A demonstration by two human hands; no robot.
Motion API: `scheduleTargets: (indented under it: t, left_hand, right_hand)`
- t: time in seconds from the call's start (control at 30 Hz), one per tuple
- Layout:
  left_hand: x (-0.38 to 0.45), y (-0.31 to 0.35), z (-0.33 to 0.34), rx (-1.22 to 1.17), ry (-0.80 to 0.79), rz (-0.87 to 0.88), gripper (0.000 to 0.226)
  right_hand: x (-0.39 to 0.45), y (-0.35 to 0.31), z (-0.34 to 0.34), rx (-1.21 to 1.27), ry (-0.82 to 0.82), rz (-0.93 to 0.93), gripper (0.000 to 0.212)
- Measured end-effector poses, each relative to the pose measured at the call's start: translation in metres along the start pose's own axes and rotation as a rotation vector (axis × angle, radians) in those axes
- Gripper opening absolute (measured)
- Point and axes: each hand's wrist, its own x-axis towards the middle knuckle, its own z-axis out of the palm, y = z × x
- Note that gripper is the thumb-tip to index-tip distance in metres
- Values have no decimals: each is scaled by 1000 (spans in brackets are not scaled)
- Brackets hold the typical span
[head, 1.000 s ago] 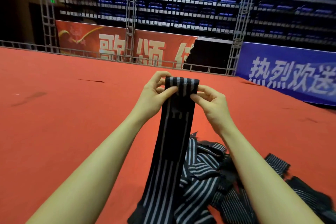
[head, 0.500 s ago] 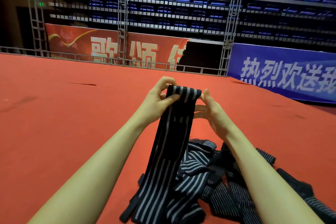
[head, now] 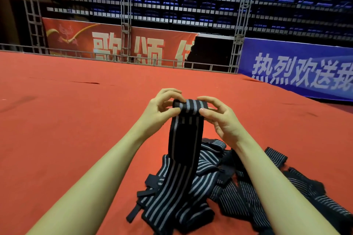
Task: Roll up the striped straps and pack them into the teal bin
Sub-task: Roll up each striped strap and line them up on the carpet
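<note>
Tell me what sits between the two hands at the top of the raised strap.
In the head view, the rolled top end of the black grey-striped elastic strap spans between left hand and right hand; both pinch it.

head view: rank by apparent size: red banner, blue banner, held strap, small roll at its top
1. red banner and blue banner: similar, blue cut off by frame, unranked
2. held strap, inflated by nearness
3. small roll
</note>
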Motion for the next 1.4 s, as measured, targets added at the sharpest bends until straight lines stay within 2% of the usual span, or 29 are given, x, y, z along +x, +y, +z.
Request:
scheduleTargets:
  t: [0.1, 0.17, 0.23, 0.33, 0.5, 0.63, 0.87, 0.97, 1.07, 1.17, 1.2, 1.3, 1.4]
  left_hand:
    - [-4, -3, 4, -27, 24, -125, 29]
    - [-4, -4, 7, -15, 19, -212, 38]
    - [-3, -6, 7, 51, 16, -246, 45]
    - [0, -7, 5, 46, 13, -278, 49]
    - [-3, -12, 10, -110, 22, -269, 43]
    - [-1, -13, 8, -126, 39, -268, 39]
    - [4, -17, 17, -28, 49, -220, 42]
    - [3, -20, 21, -67, 67, -182, 44]
    - [0, -22, 17, -127, 101, -167, 46]
    - [1, -23, 17, -51, 105, -148, 40]
    - [1, -23, 18, -41, 102, -142, 37]
    - [-5, -26, 20, -72, 81, -139, 35]
    - [-14, -31, 16, -182, 45, -184, 23]
  right_hand:
    - [-3, 1, 0, -15, 18, -29, 39]
    - [-5, 2, -2, -19, 23, -38, 46]
    - [-6, 3, -3, -20, 31, -32, 54]
    - [-8, 5, -5, -34, 60, -42, 53]
    - [-12, 4, -7, -128, 68, -81, 53]
    - [-11, 10, -7, -203, 55, -51, 58]
    - [-15, 28, 3, -225, 236, -81, 53]
    - [-16, 24, 1, -229, 193, -65, 50]
    - [-13, 19, 0, -208, 116, 48, 35]
    - [-11, 19, -5, -194, 6, 238, 63]
    - [-12, 19, -6, -175, 5, 256, 63]
    - [-16, 23, -8, -76, 58, 199, 35]
    - [-21, 25, -7, -9, 53, 159, 39]
